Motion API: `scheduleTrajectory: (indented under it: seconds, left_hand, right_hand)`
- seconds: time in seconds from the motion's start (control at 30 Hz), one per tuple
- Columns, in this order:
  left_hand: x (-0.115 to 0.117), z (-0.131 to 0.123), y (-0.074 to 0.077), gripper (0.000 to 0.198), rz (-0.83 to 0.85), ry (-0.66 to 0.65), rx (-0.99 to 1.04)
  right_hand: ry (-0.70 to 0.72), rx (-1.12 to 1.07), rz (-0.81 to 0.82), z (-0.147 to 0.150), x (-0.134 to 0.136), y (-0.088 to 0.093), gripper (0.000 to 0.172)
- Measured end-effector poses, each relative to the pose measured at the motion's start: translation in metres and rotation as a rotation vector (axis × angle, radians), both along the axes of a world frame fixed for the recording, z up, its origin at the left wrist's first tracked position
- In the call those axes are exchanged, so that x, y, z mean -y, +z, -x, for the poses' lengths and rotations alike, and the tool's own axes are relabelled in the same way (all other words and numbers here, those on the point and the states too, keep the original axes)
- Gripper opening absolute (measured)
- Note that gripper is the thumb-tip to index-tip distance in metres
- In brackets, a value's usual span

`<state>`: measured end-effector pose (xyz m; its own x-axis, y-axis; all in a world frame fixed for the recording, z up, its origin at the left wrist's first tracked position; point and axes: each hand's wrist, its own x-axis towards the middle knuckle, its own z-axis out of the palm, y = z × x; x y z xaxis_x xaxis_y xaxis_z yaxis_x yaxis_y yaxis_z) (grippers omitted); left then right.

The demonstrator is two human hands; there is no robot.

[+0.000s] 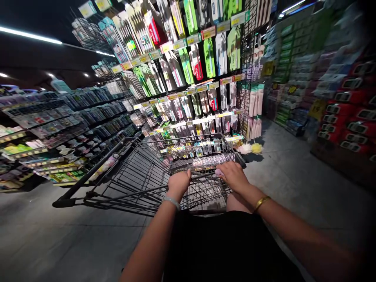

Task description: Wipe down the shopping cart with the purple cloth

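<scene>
Forearms (157, 243) outstretched, left hand (179, 184) clenched on cart (129, 194)

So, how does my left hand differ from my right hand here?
Your left hand is curled up and looks closed around a bar of the shopping cart, while your right hand is more stretched out, with a small pale pink thing at its fingertips. The left wrist wears a pale bracelet; the right, a gold one. Both hands are bare.
</scene>
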<state>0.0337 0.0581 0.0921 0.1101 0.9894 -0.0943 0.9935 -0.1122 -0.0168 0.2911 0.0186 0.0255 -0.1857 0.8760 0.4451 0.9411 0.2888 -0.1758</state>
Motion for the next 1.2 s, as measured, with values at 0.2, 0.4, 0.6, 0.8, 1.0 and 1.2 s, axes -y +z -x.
scheduleTrajectory:
  seconds: [0.2,0.4,0.6,0.8,1.0,1.2]
  left_hand:
    - [0.019,-0.046,-0.009,0.065,-0.178,-0.262,0.052]
    - [0.02,-0.057,-0.024,0.041,-0.172,-0.293,0.054]
    - [0.021,-0.051,-0.031,0.039,-0.235,-0.291,0.092]
    - [0.022,-0.05,-0.035,0.038,-0.259,-0.289,0.112]
    - [0.027,-0.047,-0.032,0.037,-0.26,-0.279,0.125]
    - [0.033,-0.039,-0.032,0.037,-0.271,-0.284,0.129]
  right_hand:
    - [0.11,0.008,0.004,0.002,-0.011,-0.002,0.032]
    - [0.393,-0.035,0.08,-0.053,-0.02,-0.007,0.042]
    - [0.158,0.033,-0.025,-0.039,-0.016,-0.019,0.035]
    - [0.285,0.014,0.267,-0.038,-0.044,0.003,0.026]
    - [0.305,-0.146,0.191,-0.042,-0.033,0.001,0.034]
    - [0.238,-0.224,0.119,-0.037,-0.023,-0.016,0.04]
